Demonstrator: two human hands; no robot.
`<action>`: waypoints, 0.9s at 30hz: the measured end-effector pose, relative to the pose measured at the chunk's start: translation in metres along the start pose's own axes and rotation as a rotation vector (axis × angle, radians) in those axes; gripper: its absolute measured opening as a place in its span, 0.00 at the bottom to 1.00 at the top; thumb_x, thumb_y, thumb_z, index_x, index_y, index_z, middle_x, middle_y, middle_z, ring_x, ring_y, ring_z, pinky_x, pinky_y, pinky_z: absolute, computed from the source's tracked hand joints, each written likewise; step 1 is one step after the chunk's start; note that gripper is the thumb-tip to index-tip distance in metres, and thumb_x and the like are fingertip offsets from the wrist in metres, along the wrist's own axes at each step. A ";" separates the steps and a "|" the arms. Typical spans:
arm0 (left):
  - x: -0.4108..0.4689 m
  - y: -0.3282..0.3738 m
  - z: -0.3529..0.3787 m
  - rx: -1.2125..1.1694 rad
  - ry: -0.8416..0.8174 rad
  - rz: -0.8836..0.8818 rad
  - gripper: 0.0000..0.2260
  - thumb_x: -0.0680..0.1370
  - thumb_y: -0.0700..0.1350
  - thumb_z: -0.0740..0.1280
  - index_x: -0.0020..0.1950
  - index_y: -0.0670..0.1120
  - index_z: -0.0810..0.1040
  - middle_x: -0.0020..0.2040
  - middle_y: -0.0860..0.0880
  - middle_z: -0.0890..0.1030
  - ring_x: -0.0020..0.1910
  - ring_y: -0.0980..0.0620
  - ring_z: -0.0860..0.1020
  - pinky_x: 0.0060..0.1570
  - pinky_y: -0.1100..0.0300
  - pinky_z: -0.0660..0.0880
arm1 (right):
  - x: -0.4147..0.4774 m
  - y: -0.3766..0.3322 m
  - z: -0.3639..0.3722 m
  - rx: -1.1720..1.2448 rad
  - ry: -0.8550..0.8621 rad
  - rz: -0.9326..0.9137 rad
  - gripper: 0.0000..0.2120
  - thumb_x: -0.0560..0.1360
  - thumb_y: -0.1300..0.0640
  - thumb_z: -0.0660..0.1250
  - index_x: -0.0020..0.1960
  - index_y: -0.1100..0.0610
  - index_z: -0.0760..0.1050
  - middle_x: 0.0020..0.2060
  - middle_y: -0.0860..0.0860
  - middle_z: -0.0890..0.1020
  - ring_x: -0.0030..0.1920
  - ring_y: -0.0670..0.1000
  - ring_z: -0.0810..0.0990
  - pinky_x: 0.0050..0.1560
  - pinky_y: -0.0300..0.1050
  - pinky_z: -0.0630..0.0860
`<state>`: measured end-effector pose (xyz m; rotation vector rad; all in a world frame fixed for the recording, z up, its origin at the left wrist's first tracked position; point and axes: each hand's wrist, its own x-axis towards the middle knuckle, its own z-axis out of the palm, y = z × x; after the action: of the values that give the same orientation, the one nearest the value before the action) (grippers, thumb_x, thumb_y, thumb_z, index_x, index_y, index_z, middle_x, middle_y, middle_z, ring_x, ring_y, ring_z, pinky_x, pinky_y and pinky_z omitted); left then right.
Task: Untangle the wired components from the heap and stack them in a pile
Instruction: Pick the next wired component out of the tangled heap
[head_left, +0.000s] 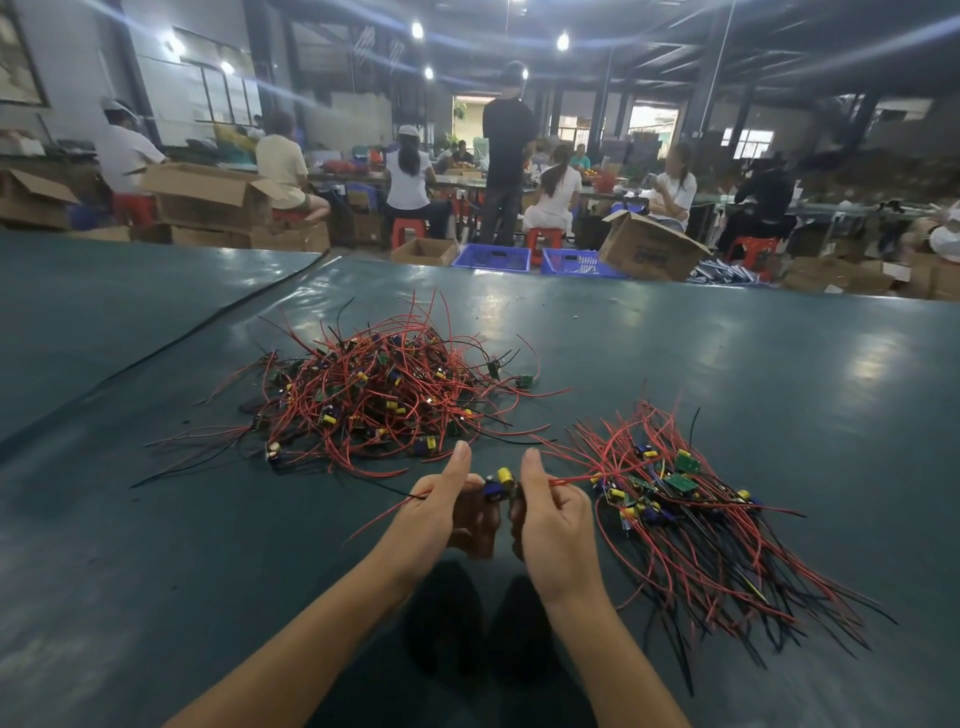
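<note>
Head view: above the dark green matte table (753, 364), 2 hands hold 1 small wired component (500, 483) between them. It is a tiny board with a yellow and a blue cylinder and thin red and black leads. The left hand (441, 514) curls round its left leads, thumb raised. The right hand (558, 530) pinches its red leads, thumb raised. The tangled red-wired heap (363, 395) lies beyond the hands. The combed pile (685, 519) lies just right of them, its leads fanned toward the near edge.

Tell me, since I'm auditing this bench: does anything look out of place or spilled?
Nothing looks spilled. Two strays lie just off the heap: a component at its near-left edge, a green board at its right.
</note>
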<state>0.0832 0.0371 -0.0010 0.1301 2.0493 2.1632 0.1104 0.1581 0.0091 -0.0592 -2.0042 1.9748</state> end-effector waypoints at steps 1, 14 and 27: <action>0.000 0.001 0.000 -0.020 -0.027 0.022 0.26 0.69 0.69 0.59 0.36 0.48 0.82 0.35 0.47 0.83 0.34 0.50 0.81 0.41 0.55 0.77 | 0.002 0.000 -0.003 0.015 0.037 0.032 0.30 0.82 0.47 0.57 0.22 0.53 0.65 0.22 0.52 0.66 0.24 0.51 0.64 0.31 0.43 0.64; -0.015 0.000 0.015 0.196 -0.282 0.293 0.21 0.78 0.58 0.58 0.38 0.46 0.83 0.33 0.51 0.82 0.33 0.54 0.80 0.35 0.64 0.75 | 0.014 -0.003 -0.023 0.036 0.103 0.108 0.07 0.76 0.50 0.69 0.47 0.54 0.78 0.34 0.48 0.85 0.29 0.43 0.80 0.25 0.37 0.73; 0.001 0.000 -0.022 1.083 -0.098 0.783 0.07 0.77 0.48 0.67 0.54 0.51 0.81 0.49 0.55 0.81 0.49 0.55 0.78 0.51 0.54 0.75 | 0.019 -0.001 -0.062 -0.993 0.345 -0.019 0.28 0.80 0.53 0.62 0.78 0.48 0.57 0.55 0.50 0.77 0.54 0.56 0.77 0.42 0.45 0.67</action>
<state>0.0781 0.0162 -0.0026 1.2760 3.1622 0.8973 0.1092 0.2231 0.0135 -0.5505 -2.4717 0.7099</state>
